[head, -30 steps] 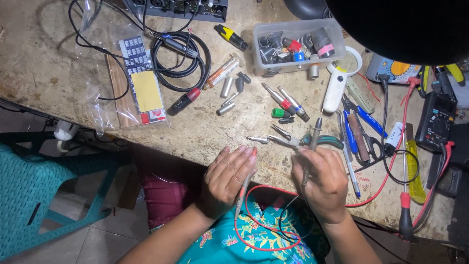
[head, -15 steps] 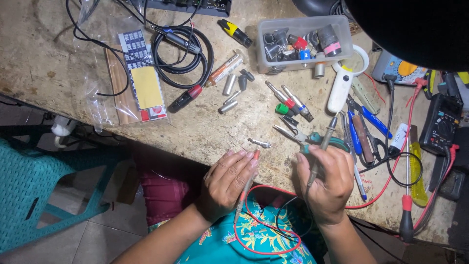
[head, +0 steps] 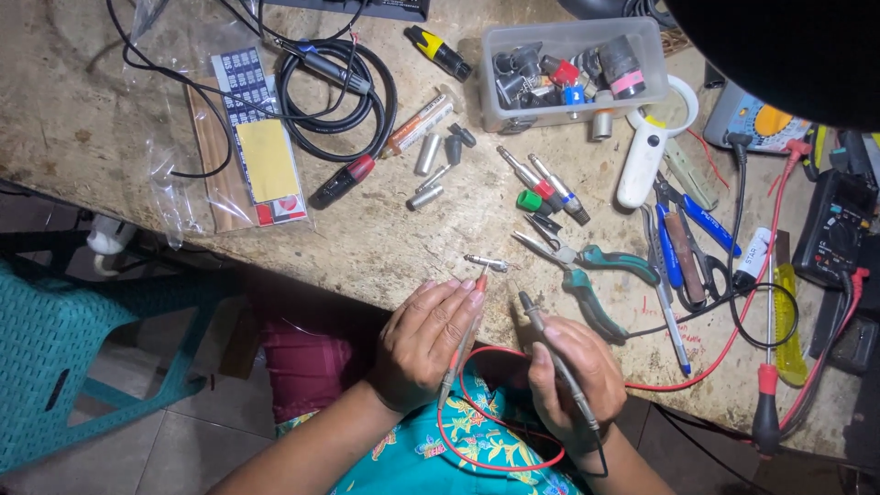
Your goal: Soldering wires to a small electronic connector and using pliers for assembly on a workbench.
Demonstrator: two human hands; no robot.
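My left hand (head: 420, 344) grips a red test probe (head: 466, 332), its tip at the bench edge just below a small metal jack plug (head: 487, 264). In my right hand (head: 576, 378) is a black test probe (head: 550, 353), its tip pointing up and left over the bench. A red lead (head: 477, 431) loops over my lap between both hands, with a black lead beside it. The two probe tips lie a little apart, neither touching the plug.
Green-handled pliers (head: 587, 270) lie right of the probes. Beyond are loose audio plugs (head: 541, 183), a clear box of connectors (head: 568, 69), a white magnifier (head: 646, 151), a coiled black cable (head: 335, 92), screwdrivers and a multimeter (head: 834, 234). A teal stool (head: 55, 357) stands at left.
Both hands have spread slightly. The black probe in my right hand has tilted so its tip points up-left, and the red probe tip has come up near the jack plug.
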